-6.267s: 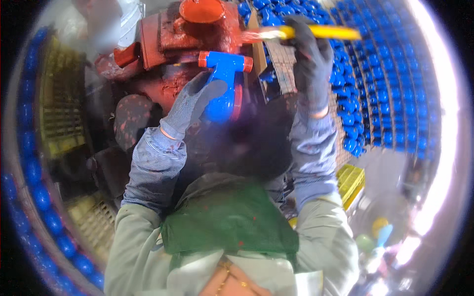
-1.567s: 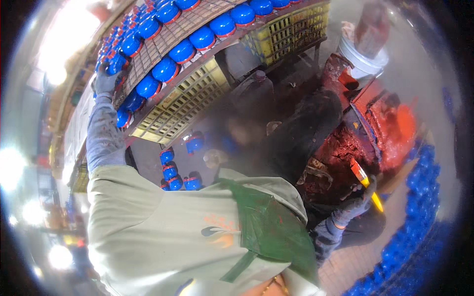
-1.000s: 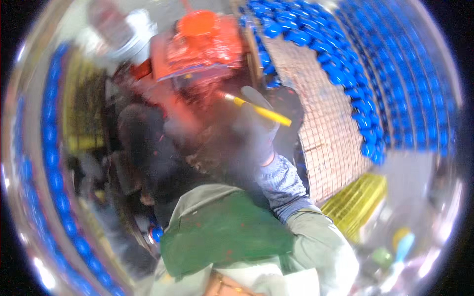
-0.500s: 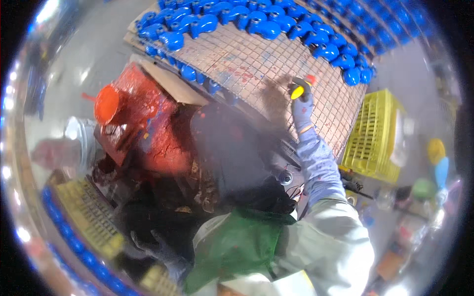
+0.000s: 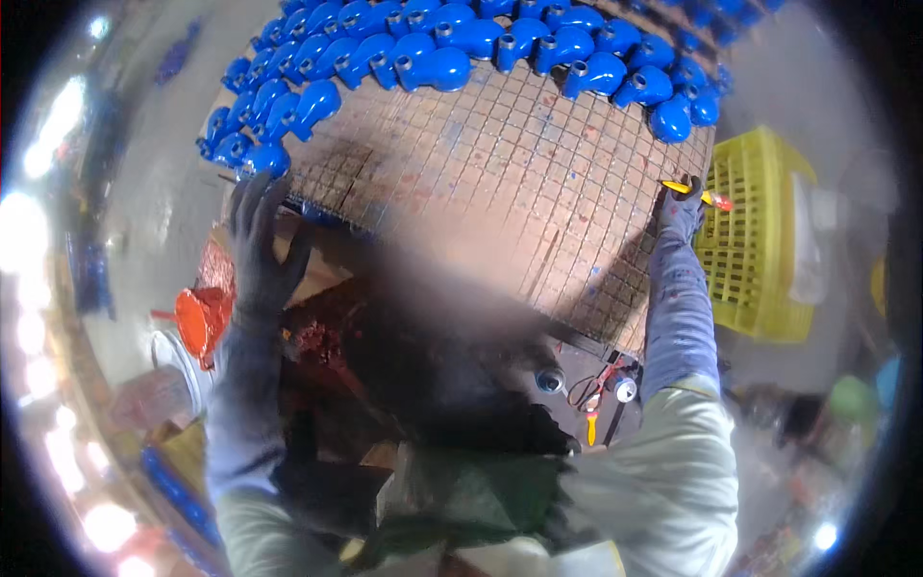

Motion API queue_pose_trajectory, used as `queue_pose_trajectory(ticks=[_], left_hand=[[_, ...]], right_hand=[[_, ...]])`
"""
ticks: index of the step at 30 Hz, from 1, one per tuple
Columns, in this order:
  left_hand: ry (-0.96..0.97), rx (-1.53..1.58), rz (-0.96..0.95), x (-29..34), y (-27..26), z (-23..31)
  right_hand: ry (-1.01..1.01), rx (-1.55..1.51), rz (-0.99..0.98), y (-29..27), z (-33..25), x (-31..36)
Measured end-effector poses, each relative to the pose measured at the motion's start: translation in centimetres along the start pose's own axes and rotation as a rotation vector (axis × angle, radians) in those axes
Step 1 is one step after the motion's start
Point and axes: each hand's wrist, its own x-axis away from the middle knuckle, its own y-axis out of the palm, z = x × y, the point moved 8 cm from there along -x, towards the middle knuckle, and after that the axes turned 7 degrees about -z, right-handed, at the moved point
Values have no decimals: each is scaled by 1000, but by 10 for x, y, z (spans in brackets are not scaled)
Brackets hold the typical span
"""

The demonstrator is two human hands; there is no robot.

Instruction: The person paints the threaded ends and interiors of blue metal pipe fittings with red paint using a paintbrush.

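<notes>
Closest to you is your green apron [image 5: 471, 486], and a yellow-handled tool [image 5: 591, 428] lies past it, short of the rack. On your left, a red cup-shaped vessel [image 5: 197, 322] sits beside your forearm. Your right hand [image 5: 680, 213] is closed around a paintbrush [image 5: 710, 198], its red end toward the yellow crate [image 5: 745, 231], at the right edge of the mesh-topped rack [image 5: 538, 183]. Your left hand [image 5: 258, 245] has its fingers spread and grips nothing; its fingertips reach the nearest blue casting [image 5: 266, 160], at the rack's left corner, though you cannot tell whether they touch. Farther off, more blue castings [image 5: 433, 67] crowd the rack's far side.
</notes>
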Motion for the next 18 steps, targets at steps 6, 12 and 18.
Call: queue_pose_trajectory(ticks=[6, 12, 18], left_hand=[[113, -74, -154, -189, 140, -43], [-249, 146, -389, -278, 279, -107], [46, 73, -458, -252, 257, -94]], right_hand=[[36, 182, -42, 6, -8, 0], [76, 237, -92, 13, -5, -7], [102, 306, -84, 13, -7, -9]])
